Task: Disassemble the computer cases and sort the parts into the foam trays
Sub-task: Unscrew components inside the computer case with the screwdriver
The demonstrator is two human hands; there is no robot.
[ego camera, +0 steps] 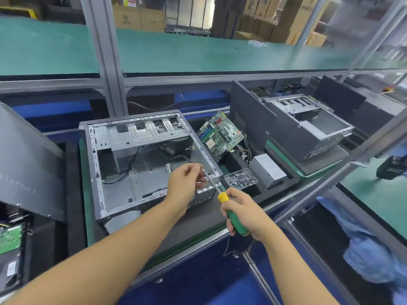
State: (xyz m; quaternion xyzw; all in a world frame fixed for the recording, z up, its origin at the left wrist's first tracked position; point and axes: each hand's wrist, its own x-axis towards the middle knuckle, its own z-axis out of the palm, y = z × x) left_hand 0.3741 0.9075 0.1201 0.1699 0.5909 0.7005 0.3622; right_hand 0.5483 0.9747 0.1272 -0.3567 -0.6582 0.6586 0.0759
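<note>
Pulling a screw off the tip seems the step: right hand (246, 213) grips the screwdriver (222, 197), left hand (186, 183) pinches its tip over the open case (141, 123). Next, a careful drop into the screw box (226, 179) just beside.

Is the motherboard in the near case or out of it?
Out. The motherboard stands tilted in the foam tray right of the case.

I've 1 view only: head cam, facing fwd & down, near; case (136, 130) just beyond left hand (185, 186) fingers (195, 169).
</note>
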